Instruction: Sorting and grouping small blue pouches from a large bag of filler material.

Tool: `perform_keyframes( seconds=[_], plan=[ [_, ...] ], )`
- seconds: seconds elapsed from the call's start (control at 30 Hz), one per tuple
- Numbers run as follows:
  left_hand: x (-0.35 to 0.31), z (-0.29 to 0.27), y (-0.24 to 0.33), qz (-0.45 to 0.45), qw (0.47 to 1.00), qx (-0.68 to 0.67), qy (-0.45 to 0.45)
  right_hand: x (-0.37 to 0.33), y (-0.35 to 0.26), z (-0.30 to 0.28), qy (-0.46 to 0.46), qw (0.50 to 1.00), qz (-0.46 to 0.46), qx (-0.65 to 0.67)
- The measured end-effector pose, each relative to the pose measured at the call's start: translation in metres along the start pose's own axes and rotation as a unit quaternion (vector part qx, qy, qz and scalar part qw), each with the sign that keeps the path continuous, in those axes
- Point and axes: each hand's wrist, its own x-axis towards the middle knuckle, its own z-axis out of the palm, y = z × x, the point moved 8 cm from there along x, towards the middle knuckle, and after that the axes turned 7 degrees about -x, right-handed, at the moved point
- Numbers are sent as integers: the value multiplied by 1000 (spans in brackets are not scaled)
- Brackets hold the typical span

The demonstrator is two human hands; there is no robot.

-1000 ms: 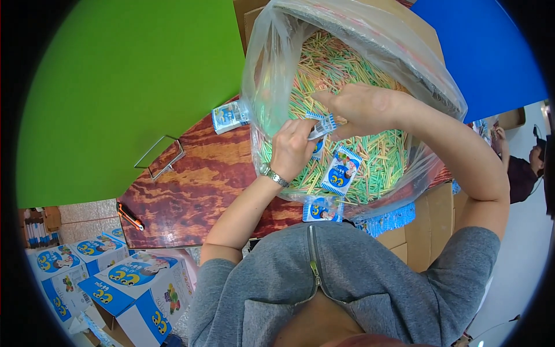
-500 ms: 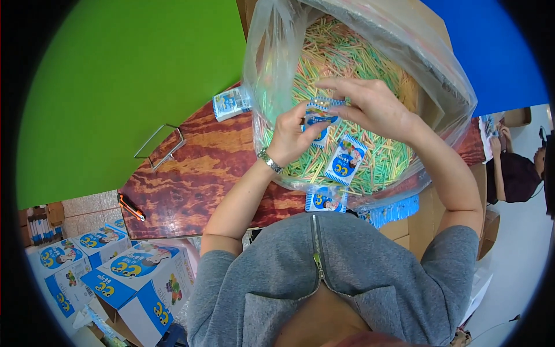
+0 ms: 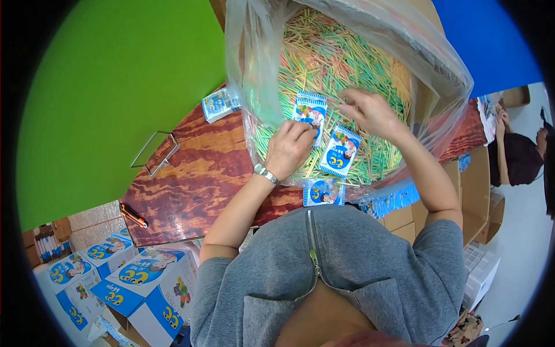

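Thin pastel sticks (image 3: 381, 75) in green, yellow and pink fill a large clear plastic bag (image 3: 260, 63). On top of them lies a blue-and-white packet (image 3: 310, 107), with a second one's edge showing behind it. The fingers of my left hand (image 3: 288, 149) curl down onto its lower part, gripping it. Over the sticks to the right, my right hand (image 3: 370, 114) has bent fingers, thumb apart from them, and no packet. Another packet (image 3: 341, 151) lies on the sticks between my hands, nearer to me. One more packet (image 3: 324, 192) sits at the bag's near edge.
On the reddish wood-grain table (image 3: 191, 185) are a packet (image 3: 219, 105), a wire stand (image 3: 156, 153) and an orange-black cutter (image 3: 134, 215). Printed cartons (image 3: 139, 289) stand lower left. Open cardboard boxes (image 3: 477, 185) stand at right, near another person (image 3: 517, 159).
The packet held up between both hands is now down on the sticks under my left hand. My right hand has let go and moved right and down.
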Motion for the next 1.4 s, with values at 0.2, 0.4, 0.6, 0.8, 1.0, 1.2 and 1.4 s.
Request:
perform_keyframes(
  seconds=[0.2, 0.4, 0.6, 0.8, 1.0, 1.2, 1.4],
  plan=[
    [7, 1, 1, 2, 1000, 10, 0, -47, -16, -9, 72, 985, -83, -133],
    [6, 4, 6, -5, 1000, 13, -21, -52, 8, 26, -16, 999, 22, -20],
    [7, 2, 10, -11, 1000, 19, -17, -64, -14, 9, 115, 974, -95, -173],
    [17, -5, 22, -50, 994, -89, 38, -76, -48, -38, 218, 944, -150, -195],
    [3, 33, 4, -259, 885, -369, -117, -67, -59, -44, 215, 972, -88, 44],
    [1, 26, 2, -281, 824, -489, -59, -50, -63, -30, 109, 978, -46, 169],
    [-2, 8, -17, -281, 860, -426, 15, -41, -83, -31, 181, 953, -198, 142]
  ],
)
